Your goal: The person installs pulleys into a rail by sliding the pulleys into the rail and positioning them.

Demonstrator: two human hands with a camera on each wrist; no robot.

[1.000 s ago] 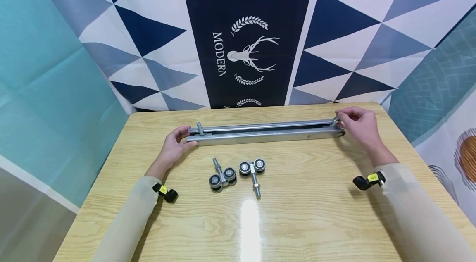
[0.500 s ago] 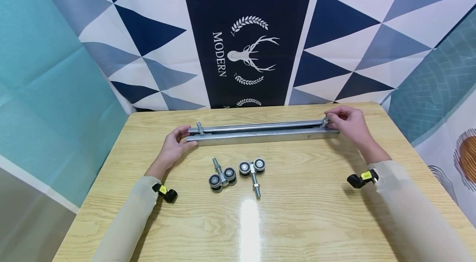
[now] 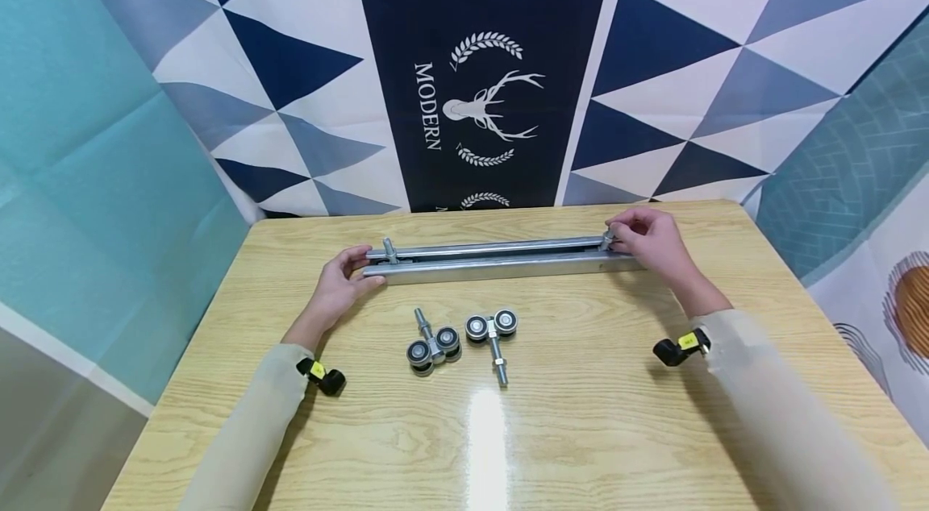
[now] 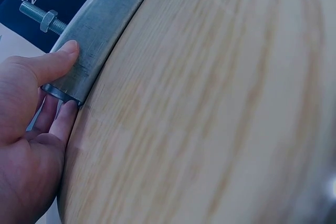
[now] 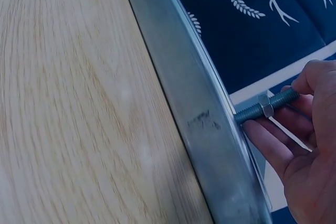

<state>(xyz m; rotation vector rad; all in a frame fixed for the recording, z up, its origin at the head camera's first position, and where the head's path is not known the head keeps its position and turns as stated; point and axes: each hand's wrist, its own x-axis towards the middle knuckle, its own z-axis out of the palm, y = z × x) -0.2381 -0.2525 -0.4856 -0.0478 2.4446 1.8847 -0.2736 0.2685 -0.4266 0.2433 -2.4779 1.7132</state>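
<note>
A long silvery metal rail (image 3: 493,268) with a slot along its top lies across the far part of the table. My left hand (image 3: 339,284) grips its left end, the thumb on the front wall and the fingers around the end. A threaded bolt with a nut (image 4: 46,18) stands up from the slot beside that hand. Near the rail's right end, my right hand (image 3: 653,245) pinches the bolt (image 5: 268,106) of a second trolley roller set in the slot. Its wheels are hidden inside the rail.
Two loose trolley rollers lie in front of the rail on the wooden table (image 3: 595,414). The left roller (image 3: 435,348) points its bolt away; the right roller (image 3: 495,338) points its bolt toward me. A patterned cloth (image 3: 479,51) hangs behind the table.
My right hand has slid leftward along the rail with the pinched bolt, moving in from the rail's right end. The left hand and the loose rollers have stayed put.
</note>
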